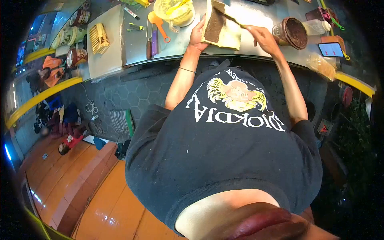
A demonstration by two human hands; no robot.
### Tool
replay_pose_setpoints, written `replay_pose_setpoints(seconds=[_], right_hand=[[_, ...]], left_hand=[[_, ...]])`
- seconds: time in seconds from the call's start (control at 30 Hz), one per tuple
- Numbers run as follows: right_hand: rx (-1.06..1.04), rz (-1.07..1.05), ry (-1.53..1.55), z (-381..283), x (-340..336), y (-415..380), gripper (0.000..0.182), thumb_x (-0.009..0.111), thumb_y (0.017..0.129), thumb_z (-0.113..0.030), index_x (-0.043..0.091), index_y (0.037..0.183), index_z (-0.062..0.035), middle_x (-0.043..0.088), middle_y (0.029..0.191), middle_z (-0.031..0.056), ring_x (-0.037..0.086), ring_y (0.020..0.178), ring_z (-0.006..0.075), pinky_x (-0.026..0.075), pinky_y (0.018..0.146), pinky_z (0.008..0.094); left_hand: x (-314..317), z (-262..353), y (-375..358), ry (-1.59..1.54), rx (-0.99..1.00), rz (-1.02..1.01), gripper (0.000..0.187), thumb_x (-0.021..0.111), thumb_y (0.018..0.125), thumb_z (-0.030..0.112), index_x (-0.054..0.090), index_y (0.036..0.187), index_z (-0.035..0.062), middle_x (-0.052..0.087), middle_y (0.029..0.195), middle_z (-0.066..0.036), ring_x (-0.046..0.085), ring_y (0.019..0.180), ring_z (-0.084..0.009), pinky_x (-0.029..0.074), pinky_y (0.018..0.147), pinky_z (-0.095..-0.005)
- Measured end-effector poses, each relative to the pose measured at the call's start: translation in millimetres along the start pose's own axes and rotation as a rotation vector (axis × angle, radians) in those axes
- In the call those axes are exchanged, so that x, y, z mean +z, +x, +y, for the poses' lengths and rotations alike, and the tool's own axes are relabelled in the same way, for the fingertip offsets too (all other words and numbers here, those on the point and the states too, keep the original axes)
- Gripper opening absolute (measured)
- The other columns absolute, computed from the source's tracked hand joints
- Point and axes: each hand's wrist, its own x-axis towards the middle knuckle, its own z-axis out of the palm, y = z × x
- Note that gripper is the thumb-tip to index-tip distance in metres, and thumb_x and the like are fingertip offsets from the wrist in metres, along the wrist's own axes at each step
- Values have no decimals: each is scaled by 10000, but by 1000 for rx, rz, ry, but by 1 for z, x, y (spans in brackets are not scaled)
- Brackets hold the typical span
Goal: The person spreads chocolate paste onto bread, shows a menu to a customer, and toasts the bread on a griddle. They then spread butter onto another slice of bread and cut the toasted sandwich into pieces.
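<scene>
My left hand [197, 37] is closed on the left edge of a thick slab of bread [231, 37], holding it tilted over the metal counter. Dark brown spread [215, 27] covers a band on the slab's left part, while its right part is pale. In my right hand [263, 39] is a thin spreading knife [233, 20], its fingers pinched round the handle. The knife's far end reaches the brown spread. To the right of that hand stands a tub of brown spread [295, 33], open at the top.
A tub of yellow spread [174, 14], an orange scoop [159, 26] and a purple-handled tool [154, 43] are to the left. Sliced bread [99, 38] lies farther left. A phone [331, 49], bottle [317, 27] and bagged item [321, 66] are on the right. The counter's edge [160, 60] runs before me.
</scene>
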Motion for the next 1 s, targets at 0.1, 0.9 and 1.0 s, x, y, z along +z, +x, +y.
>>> replay_pose_setpoints(seconds=[0.1, 0.9, 1.0], right_hand=[[80, -383, -36, -10, -3, -16, 412, 489, 993, -373, 661, 1174, -45, 545, 632, -10, 450, 483, 70, 399, 440, 252], [-178, -175, -344, -56, 21, -95, 250, 565, 936, -224, 676, 1078, -51, 677, 887, 198, 663, 800, 361, 525, 721, 402], [-99, 8, -325, -43, -8, -99, 244, 558, 942, -172, 643, 1115, -22, 679, 938, 199, 681, 821, 326, 522, 732, 378]], left_hand=[[6, -4, -1, 7, 24, 37, 394, 395, 1012, 276, 471, 1341, 73, 587, 1260, -108, 575, 1146, -255, 449, 1003, -400], [-3, -9, 16, -57, -39, 247, 457, 329, 998, 319, 511, 1279, 8, 597, 1233, -170, 583, 1116, -327, 444, 998, -466], [-2, -8, 19, 25, -33, 294, 454, 328, 997, 309, 512, 1278, 3, 597, 1230, -175, 583, 1111, -334, 444, 996, -470]])
